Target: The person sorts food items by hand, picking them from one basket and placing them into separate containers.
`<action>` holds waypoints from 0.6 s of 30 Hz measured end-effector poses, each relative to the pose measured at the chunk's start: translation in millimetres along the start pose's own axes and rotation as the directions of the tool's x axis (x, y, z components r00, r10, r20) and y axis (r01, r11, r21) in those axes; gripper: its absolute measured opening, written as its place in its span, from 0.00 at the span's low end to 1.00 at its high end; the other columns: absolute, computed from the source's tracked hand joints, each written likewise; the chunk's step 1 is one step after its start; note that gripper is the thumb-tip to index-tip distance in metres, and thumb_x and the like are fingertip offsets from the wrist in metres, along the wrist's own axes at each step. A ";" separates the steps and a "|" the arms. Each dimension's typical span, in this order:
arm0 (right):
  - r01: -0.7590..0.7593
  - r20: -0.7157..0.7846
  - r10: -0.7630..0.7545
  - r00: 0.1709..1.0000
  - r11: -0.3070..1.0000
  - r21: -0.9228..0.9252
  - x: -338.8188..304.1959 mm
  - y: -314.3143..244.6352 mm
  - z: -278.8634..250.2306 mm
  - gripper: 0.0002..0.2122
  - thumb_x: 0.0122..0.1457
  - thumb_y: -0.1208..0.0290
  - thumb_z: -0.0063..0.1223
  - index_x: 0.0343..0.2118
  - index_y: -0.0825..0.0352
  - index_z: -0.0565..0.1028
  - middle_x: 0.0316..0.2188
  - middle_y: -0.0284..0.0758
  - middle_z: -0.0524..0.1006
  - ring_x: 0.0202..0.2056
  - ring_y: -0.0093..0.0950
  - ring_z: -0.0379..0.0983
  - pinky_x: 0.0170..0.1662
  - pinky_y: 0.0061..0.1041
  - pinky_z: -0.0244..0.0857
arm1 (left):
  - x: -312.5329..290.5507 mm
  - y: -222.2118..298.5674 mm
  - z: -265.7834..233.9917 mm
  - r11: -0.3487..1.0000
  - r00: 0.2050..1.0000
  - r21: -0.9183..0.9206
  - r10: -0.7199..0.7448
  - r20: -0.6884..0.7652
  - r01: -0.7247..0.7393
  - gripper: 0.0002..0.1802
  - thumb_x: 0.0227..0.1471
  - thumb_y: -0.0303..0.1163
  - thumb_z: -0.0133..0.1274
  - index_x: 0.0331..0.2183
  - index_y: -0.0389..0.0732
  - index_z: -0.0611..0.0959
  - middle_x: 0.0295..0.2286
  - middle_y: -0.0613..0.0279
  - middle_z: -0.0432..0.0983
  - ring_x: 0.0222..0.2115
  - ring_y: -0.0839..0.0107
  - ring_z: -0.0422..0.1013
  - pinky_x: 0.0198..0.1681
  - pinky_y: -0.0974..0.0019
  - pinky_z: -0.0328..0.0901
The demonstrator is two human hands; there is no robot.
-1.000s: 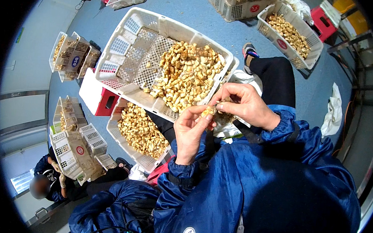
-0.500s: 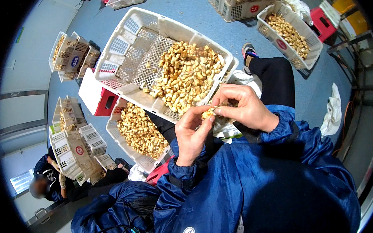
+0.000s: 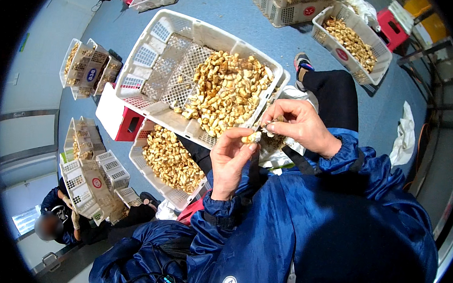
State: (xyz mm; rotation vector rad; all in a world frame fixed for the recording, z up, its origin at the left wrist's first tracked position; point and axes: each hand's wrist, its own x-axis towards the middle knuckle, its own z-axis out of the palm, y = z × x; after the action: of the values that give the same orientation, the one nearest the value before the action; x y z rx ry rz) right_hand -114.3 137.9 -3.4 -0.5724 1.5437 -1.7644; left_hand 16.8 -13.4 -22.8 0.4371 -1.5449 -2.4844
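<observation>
My left hand [image 3: 229, 159] pinches a small yellow-brown mushroom [image 3: 250, 138] with a white end between thumb and fingertips. Just to its right, my right hand [image 3: 306, 129] is closed in a pinch on a small dark, dirty scrap [image 3: 274, 121], partly hidden by the fingers. The hands are slightly apart, over the near right corner of a large white plastic crate [image 3: 159, 112]. Inside that crate, mushrooms [image 3: 229, 90] are heaped toward the right side. Below my right hand lies a pile of dark trimmings [image 3: 273, 142] on white material.
A second crate of mushrooms [image 3: 171, 161] sits below, at the left. A red and white stool [image 3: 116, 112] stands beside the large crate. Stacked crates [image 3: 91, 178] and a co-worker [image 3: 61, 209] are at the lower left. Another filled crate [image 3: 350, 43] rests at the upper right.
My hands have separated a little. The mushroom stays in my left hand, its white end now showing, while my right hand has drawn away with a dark scrap.
</observation>
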 end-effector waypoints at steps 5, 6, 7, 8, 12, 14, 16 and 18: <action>0.255 0.081 -0.242 0.967 0.924 -0.285 -2.2 1.8 7.3 0.07 0.50 0.78 0.57 0.22 0.69 0.69 0.31 0.34 0.75 0.33 0.22 0.69 0.38 0.22 0.63 | 2.1 -4.7 3.2 0.980 0.997 0.183 0.078 -0.029 -0.072 0.14 0.50 0.16 0.54 0.42 0.33 0.76 0.37 0.60 0.76 0.35 0.75 0.73 0.40 0.72 0.69; 0.248 0.074 -0.237 0.969 0.910 -0.331 -2.8 -0.5 8.1 0.07 0.49 0.78 0.57 0.22 0.69 0.69 0.31 0.34 0.75 0.34 0.24 0.69 0.39 0.23 0.63 | 1.3 -0.6 5.7 0.985 0.999 0.170 0.021 -0.030 -0.016 0.14 0.51 0.17 0.53 0.42 0.33 0.77 0.37 0.60 0.76 0.35 0.74 0.73 0.40 0.71 0.69; 0.241 0.067 -0.233 0.970 0.895 -0.375 -3.3 -2.9 8.2 0.07 0.49 0.78 0.57 0.21 0.69 0.69 0.31 0.35 0.74 0.34 0.25 0.70 0.39 0.24 0.63 | 1.7 1.0 6.8 0.993 0.999 0.114 -0.018 -0.042 0.023 0.14 0.51 0.17 0.54 0.42 0.34 0.77 0.37 0.61 0.75 0.35 0.76 0.72 0.40 0.73 0.68; 0.245 0.091 -0.227 0.970 0.893 -0.377 -3.5 -5.5 8.1 0.07 0.48 0.78 0.58 0.21 0.70 0.69 0.31 0.35 0.74 0.34 0.26 0.70 0.40 0.24 0.64 | 1.2 3.8 7.1 0.996 0.997 0.061 -0.057 -0.057 0.060 0.14 0.51 0.17 0.54 0.42 0.34 0.77 0.37 0.63 0.74 0.35 0.78 0.71 0.40 0.74 0.67; 0.268 0.096 -0.250 0.963 0.904 -0.332 -3.3 -2.8 9.7 0.08 0.48 0.78 0.58 0.20 0.69 0.69 0.31 0.35 0.75 0.34 0.26 0.70 0.39 0.25 0.64 | 0.9 2.1 4.9 0.998 0.995 0.057 -0.006 -0.101 0.012 0.13 0.50 0.17 0.55 0.40 0.34 0.78 0.36 0.63 0.74 0.36 0.79 0.70 0.40 0.75 0.66; 0.294 0.072 -0.286 0.955 0.903 -0.312 -1.7 0.3 9.6 0.08 0.48 0.78 0.58 0.20 0.69 0.69 0.31 0.35 0.75 0.33 0.27 0.70 0.38 0.25 0.64 | 0.6 1.0 6.5 0.996 0.993 0.081 0.031 -0.118 -0.021 0.13 0.49 0.16 0.55 0.40 0.34 0.77 0.37 0.63 0.74 0.36 0.78 0.70 0.40 0.75 0.66; 0.328 0.096 -0.315 0.944 0.873 -0.362 -0.7 -1.2 10.3 0.08 0.49 0.78 0.57 0.20 0.69 0.68 0.31 0.35 0.76 0.33 0.23 0.70 0.37 0.23 0.63 | 0.1 2.6 10.3 0.995 0.991 0.094 0.044 -0.128 -0.032 0.13 0.48 0.15 0.55 0.39 0.34 0.76 0.37 0.62 0.74 0.37 0.78 0.70 0.40 0.75 0.66; 0.221 0.062 -0.213 0.975 0.943 -0.247 -0.1 -0.6 9.1 0.08 0.51 0.78 0.56 0.20 0.69 0.68 0.32 0.34 0.76 0.32 0.19 0.68 0.35 0.20 0.62 | 0.5 1.8 10.6 0.996 0.991 0.075 0.050 -0.122 -0.041 0.14 0.47 0.14 0.55 0.38 0.34 0.76 0.37 0.61 0.73 0.37 0.77 0.70 0.41 0.75 0.66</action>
State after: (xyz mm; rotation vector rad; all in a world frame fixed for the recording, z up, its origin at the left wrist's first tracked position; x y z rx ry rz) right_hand -107.8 132.0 -1.1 -0.9258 1.7496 -1.7156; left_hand 12.8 -5.4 -16.8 0.5500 -1.5815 -2.3262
